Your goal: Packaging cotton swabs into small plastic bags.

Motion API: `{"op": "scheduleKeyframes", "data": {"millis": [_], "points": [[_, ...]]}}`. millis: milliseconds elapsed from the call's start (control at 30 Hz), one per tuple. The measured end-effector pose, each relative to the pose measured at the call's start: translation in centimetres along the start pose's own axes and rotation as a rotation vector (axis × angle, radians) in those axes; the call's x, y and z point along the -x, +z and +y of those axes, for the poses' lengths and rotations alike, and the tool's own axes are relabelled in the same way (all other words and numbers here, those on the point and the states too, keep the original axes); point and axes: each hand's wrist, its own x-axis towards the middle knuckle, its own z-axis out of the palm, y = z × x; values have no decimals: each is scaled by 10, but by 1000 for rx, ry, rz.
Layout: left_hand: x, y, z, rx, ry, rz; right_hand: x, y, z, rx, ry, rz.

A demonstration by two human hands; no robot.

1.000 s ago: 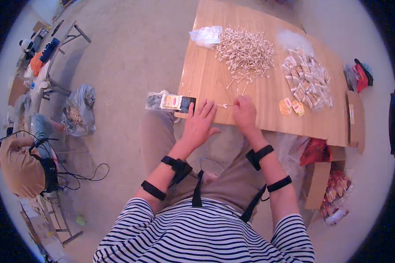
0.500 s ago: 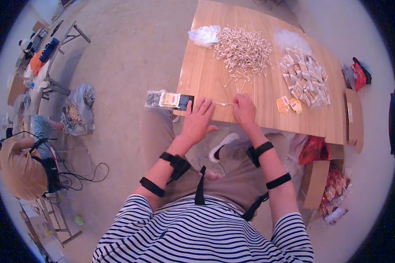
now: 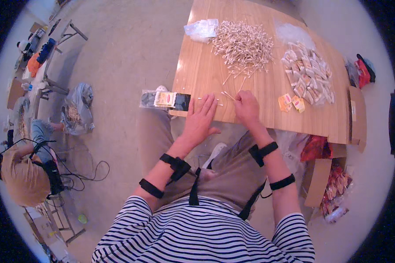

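Note:
My left hand (image 3: 199,119) lies flat near the table's front left edge with its fingers stretched out. Cotton swab tips (image 3: 220,104) poke out beside its fingers; the rest of that swab is hidden under them. A little to the right, my right hand (image 3: 247,108) pinches thin cotton swabs (image 3: 227,95) by one end, their tips pointing left; I cannot tell exactly how many. Left of my left fingertips, a clear packet of swabs with a yellow-and-white card (image 3: 165,99) rests by a black piece (image 3: 182,101) at the table corner, jutting past the edge.
A large heap of loose swabs (image 3: 243,46) covers the table's far middle, beside a clear plastic bag (image 3: 202,30). Filled packets (image 3: 309,74) are piled at the right, with small yellow cards (image 3: 285,103) in front. A person (image 3: 26,175) sits at the far left near a grey bag (image 3: 78,109).
My right hand has shifted slightly up and right, and the swabs in its pinch now stand apart from the one under my left fingers. The left hand stays flat.

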Motion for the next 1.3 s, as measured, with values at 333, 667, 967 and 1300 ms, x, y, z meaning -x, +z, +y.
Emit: {"op": "scheduleKeyframes", "data": {"millis": [333, 667, 967, 1300], "points": [[7, -5, -13, 123, 97, -2, -9, -13, 1, -78, -7, 5], [8, -4, -12, 147, 102, -11, -3, 2, -7, -78, -44, 49], [-4, -14, -9, 65, 118, -2, -6, 9, -41, -153, -169, 11], [-21, -5, -15, -31, 112, -53, -12, 15, -7, 109, -12, 85]]}}
